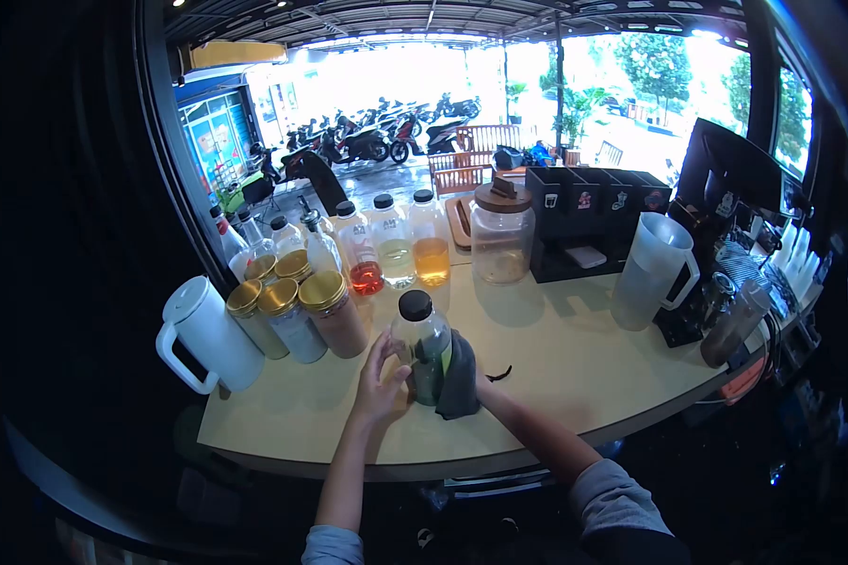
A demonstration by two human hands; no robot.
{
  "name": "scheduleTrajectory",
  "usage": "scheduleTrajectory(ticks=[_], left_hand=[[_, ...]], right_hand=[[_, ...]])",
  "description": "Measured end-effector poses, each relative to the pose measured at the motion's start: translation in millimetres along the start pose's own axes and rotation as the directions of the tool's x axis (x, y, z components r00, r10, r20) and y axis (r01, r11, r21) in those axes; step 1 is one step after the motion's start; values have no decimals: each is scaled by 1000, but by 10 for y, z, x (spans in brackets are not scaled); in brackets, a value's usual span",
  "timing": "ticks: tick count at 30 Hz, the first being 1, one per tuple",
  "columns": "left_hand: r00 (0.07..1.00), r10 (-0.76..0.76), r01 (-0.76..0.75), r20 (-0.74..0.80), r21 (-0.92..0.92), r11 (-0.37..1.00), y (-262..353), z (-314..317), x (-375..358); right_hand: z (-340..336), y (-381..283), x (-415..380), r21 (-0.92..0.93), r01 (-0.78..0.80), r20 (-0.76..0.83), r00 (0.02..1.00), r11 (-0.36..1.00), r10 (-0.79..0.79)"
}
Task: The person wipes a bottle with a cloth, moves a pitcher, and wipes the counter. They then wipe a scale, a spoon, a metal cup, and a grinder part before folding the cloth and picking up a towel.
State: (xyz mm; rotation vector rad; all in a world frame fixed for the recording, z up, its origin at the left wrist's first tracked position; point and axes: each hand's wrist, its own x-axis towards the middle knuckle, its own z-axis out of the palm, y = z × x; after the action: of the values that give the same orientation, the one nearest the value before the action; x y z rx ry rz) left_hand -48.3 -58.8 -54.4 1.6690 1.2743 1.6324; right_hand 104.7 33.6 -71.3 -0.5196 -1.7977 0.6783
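Note:
A clear plastic bottle [415, 331] with a black cap and dark green liquid stands upright near the front of the counter. My left hand [383, 379] is at its left side, the fingers curved around it and the thumb towards me. A dark grey cloth [458, 381] presses against the bottle's right side. Behind that cloth is my right hand [481, 377], mostly hidden, holding it to the bottle.
Left on the counter [556, 395] are a white pitcher [212, 330] and several gold-lidded jars [325, 294]. Behind stand bottles with red [366, 275] and orange [432, 259] liquid, a wooden-lidded jar [502, 240] and a black organizer [584, 221]. A frosted pitcher [650, 273] is right.

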Motion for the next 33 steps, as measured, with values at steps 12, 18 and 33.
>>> scheduleTrajectory(ticks=[12, 18, 33], left_hand=[[967, -26, 12, -253, -59, 998, 248, 442, -23], [970, 138, -118, -201, 107, 987, 246, 579, -3], [983, 160, -149, -86, 124, 981, -15, 283, 64]], right_hand=[[-219, -19, 77, -288, 131, -125, 977, 949, -173], [-417, -396, 237, 99, 71, 80, 994, 993, -79], [-417, -515, 180, 227, -375, 245, 915, 899, 320]])
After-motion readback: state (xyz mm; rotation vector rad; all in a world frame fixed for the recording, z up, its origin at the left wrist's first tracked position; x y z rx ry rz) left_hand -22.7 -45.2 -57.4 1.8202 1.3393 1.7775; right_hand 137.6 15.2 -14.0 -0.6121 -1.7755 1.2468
